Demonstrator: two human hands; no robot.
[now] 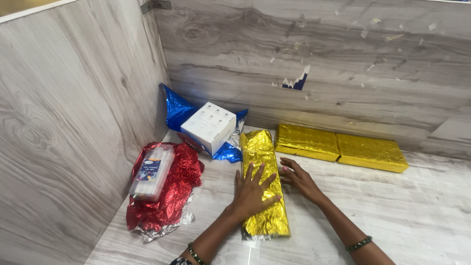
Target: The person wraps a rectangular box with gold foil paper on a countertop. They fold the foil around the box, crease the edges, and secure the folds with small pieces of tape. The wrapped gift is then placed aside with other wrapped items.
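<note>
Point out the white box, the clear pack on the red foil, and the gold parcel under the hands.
white box [210,125], head view, on its top face.
clear pack [153,172], head view, on its middle.
gold parcel [258,145], head view, on its bare far end.

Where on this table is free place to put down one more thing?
Free: the wide table right of the right hand, in front of the two gold-wrapped boxes. Crowded: the left corner, with the white box on blue foil and the packet on red foil.
</note>
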